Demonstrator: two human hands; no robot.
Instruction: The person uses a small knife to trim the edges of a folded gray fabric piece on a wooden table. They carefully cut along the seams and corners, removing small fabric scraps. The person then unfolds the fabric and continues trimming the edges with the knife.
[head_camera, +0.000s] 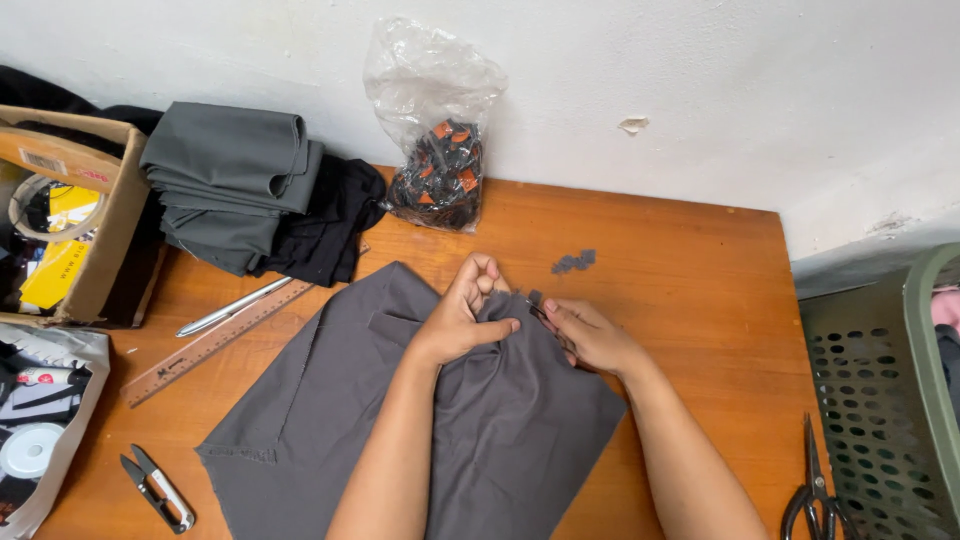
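Both hands meet mid-table: the left hand (462, 318) bunches the flat grey cloth piece (420, 420); the right hand (590, 335) pinches its edge by a small grey tag (535, 297).

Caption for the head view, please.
Left hand and right hand pinch grey cloth on a wooden table.

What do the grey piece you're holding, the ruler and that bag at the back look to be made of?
Grey piece: woven cloth, matte, by its soft folds and raw edges. Ruler: probably wood, brown with printed marks. Bag: thin clear plastic, crinkled and shiny. Both the left hand and right hand pinch the cloth.
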